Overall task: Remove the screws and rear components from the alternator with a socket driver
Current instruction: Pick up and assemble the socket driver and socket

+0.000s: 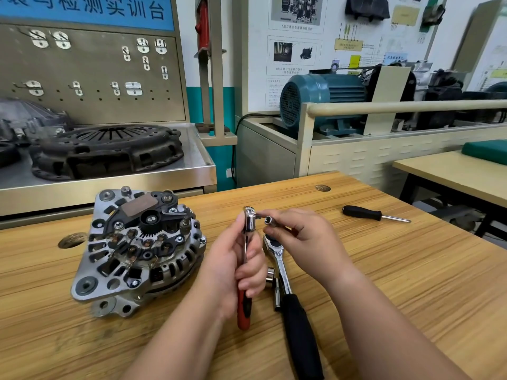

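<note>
Alternator [137, 250] sits rear-up on table [384, 270], left of centre, judged heavy and rigid, best steadied by its ribbed housing; left hand [233, 270] grips ratchet [249, 222], right hand [304, 234] pinches small socket [269, 221] just beside ratchet head.

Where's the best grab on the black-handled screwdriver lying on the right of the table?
Probably its thick black handle, taken from above with fingers across it. The screwdriver lies flat on the table, handle end to the left and thin bare shaft pointing right, with nothing touching it.
</note>
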Demonstrator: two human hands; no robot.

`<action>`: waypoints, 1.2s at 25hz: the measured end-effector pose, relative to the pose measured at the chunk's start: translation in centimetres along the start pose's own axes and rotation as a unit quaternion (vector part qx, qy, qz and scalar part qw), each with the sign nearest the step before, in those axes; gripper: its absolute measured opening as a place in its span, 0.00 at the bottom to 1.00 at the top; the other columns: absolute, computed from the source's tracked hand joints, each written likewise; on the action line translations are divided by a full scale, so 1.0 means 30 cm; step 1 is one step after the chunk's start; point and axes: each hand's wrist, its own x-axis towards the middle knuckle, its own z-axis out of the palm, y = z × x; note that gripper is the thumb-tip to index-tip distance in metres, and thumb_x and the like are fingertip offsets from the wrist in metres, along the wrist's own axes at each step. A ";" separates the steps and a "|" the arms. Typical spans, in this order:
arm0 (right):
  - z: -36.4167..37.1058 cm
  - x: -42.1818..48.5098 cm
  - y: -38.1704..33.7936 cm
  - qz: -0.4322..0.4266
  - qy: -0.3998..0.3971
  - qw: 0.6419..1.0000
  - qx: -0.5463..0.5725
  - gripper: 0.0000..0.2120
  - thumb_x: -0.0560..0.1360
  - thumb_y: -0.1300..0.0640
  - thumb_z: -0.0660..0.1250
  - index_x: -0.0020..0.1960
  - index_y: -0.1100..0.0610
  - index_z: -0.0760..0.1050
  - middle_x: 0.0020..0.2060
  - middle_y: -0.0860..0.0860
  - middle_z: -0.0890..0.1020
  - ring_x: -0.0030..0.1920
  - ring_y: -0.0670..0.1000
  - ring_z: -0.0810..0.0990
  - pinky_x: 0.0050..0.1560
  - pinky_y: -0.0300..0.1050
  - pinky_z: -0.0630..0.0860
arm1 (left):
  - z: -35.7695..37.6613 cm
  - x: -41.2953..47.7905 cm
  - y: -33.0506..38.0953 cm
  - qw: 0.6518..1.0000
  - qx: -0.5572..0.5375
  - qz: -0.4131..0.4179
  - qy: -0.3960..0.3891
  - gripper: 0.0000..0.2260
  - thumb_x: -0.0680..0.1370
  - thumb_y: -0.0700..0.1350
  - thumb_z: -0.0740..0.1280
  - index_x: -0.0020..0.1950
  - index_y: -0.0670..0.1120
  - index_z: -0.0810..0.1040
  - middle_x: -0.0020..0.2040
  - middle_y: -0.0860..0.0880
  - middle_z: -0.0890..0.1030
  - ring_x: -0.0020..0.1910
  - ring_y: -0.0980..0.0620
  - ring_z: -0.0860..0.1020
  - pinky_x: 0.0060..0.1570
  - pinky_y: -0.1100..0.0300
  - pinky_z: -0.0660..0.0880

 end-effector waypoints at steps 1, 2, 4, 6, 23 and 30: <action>0.003 0.000 -0.001 -0.008 -0.005 1.000 -0.019 0.13 0.75 0.55 0.71 0.58 0.44 0.81 0.36 0.37 0.78 0.46 0.46 0.77 0.51 0.40 0.71 | -0.004 0.001 0.001 1.000 -0.011 -0.005 0.003 0.24 0.72 0.63 0.55 0.24 0.46 0.65 0.16 0.51 0.57 0.13 0.56 0.57 0.18 0.71 0.59; 0.004 0.002 -0.002 -0.015 -0.006 0.999 -0.030 0.13 0.75 0.55 0.71 0.59 0.44 0.81 0.35 0.37 0.78 0.46 0.47 0.77 0.52 0.38 0.69 | -0.007 0.001 0.000 1.000 -0.017 -0.008 0.005 0.24 0.72 0.62 0.54 0.23 0.46 0.65 0.15 0.51 0.56 0.13 0.56 0.57 0.18 0.72 0.58; 0.002 0.004 -0.002 -0.023 -0.001 0.999 -0.035 0.13 0.75 0.55 0.71 0.59 0.45 0.81 0.35 0.40 0.80 0.45 0.49 0.77 0.51 0.36 0.67 | -0.010 0.001 -0.003 1.000 -0.015 -0.011 0.009 0.24 0.72 0.62 0.55 0.23 0.46 0.65 0.15 0.51 0.56 0.13 0.56 0.57 0.18 0.72 0.58; 0.000 0.003 -0.001 -0.032 0.004 0.999 -0.031 0.13 0.75 0.55 0.71 0.59 0.45 0.81 0.35 0.43 0.80 0.44 0.51 0.77 0.51 0.38 0.67 | -0.013 0.000 -0.007 1.000 -0.005 -0.013 0.012 0.24 0.72 0.62 0.55 0.24 0.46 0.65 0.15 0.51 0.56 0.13 0.56 0.57 0.18 0.72 0.57; 0.019 -0.002 -0.027 -0.066 -0.026 0.996 -0.049 0.13 0.75 0.53 0.65 0.55 0.57 0.82 0.36 0.47 0.78 0.41 0.48 0.76 0.41 0.49 0.74 | -0.050 -0.007 0.022 0.992 0.005 -0.122 -0.016 0.25 0.74 0.63 0.56 0.25 0.46 0.66 0.16 0.51 0.58 0.14 0.55 0.59 0.18 0.70 0.60; 0.014 -0.002 -0.045 0.019 0.027 0.997 -0.075 0.09 0.76 0.59 0.67 0.49 0.46 0.82 0.36 0.46 0.79 0.40 0.49 0.75 0.40 0.46 0.71 | 0.015 0.003 0.000 0.994 0.091 -0.016 0.061 0.23 0.77 0.59 0.54 0.36 0.43 0.75 0.23 0.48 0.63 0.19 0.54 0.61 0.20 0.65 0.60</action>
